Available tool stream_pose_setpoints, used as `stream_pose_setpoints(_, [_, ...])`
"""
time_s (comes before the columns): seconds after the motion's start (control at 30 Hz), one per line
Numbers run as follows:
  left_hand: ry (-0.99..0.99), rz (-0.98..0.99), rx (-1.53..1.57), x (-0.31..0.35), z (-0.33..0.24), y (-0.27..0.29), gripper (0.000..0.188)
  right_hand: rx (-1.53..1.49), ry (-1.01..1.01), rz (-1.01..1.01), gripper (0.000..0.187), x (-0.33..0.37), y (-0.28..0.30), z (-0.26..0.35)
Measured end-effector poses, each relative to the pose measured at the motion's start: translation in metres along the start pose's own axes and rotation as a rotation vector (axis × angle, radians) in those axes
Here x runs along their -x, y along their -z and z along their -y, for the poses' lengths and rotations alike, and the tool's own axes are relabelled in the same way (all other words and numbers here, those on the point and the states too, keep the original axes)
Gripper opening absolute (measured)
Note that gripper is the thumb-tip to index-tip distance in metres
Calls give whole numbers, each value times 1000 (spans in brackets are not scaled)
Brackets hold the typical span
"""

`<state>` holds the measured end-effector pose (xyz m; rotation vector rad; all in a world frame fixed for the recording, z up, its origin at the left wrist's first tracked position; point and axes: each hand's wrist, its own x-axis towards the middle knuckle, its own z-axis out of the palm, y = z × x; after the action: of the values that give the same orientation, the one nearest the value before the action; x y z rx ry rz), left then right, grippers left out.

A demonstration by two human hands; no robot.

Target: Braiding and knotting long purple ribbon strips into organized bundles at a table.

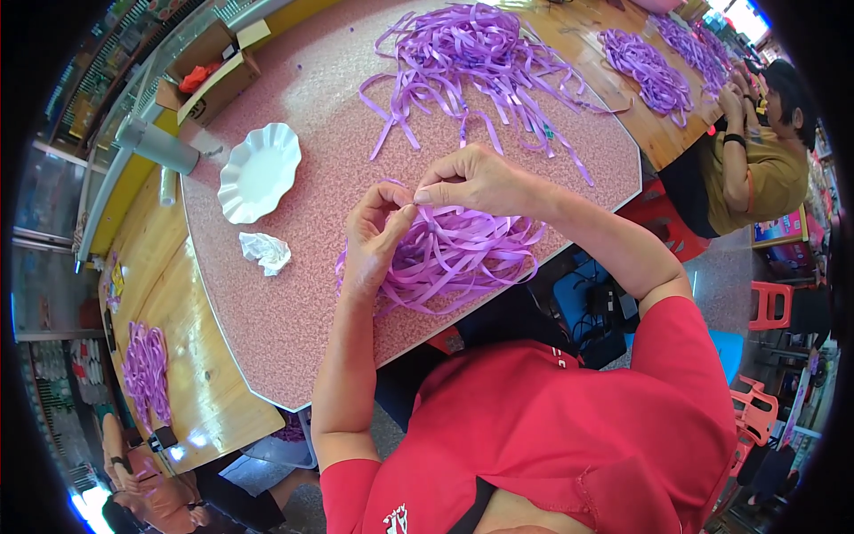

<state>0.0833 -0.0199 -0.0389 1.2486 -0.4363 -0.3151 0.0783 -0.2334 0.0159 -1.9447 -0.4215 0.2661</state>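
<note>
My left hand and my right hand meet fingertip to fingertip above the near edge of a pink speckled table. Both are closed in a pinch on a purple ribbon strap; a bit of purple shows at the left fingers, but most of the held part is hidden. Directly beneath and beside them lies a loose heap of shiny purple ribbon straps. Farther off, a larger tangled pile of the same straps spreads over the table's far side, with loose ends trailing toward me.
Left of my hands are a white scalloped plate, a crumpled tissue, a grey tumbler and an open cardboard box. Wooden tables on both sides hold more purple straps. Other people sit at right and lower left.
</note>
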Motion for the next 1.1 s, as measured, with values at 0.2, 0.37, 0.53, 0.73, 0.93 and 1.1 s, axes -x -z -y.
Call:
stream_pose_setpoints(0.2, [-35,53,11,1,-1,0,14,-110,-15,22,23,1,4,-3])
stream_pose_setpoints(0.37, [-240,-42,-326,1,0,-9,26,-94,-27,0,23,5,8,-1])
stream_pose_setpoints(0.53, [-397,-52,-713,-2,-9,-17,30,-6,-28,0,24,9,7,4])
stream_pose_setpoints(0.73, [-677,-17,-1221,2,-37,-30,23,34,-108,60,24,9,9,9])
stream_pose_setpoints(0.93, [-547,116,-1300,11,-48,-26,15,294,-10,164,26,13,10,22])
stream_pose_setpoints(1.1, [-444,205,-1149,25,-60,-21,13,199,245,77,19,26,7,29])
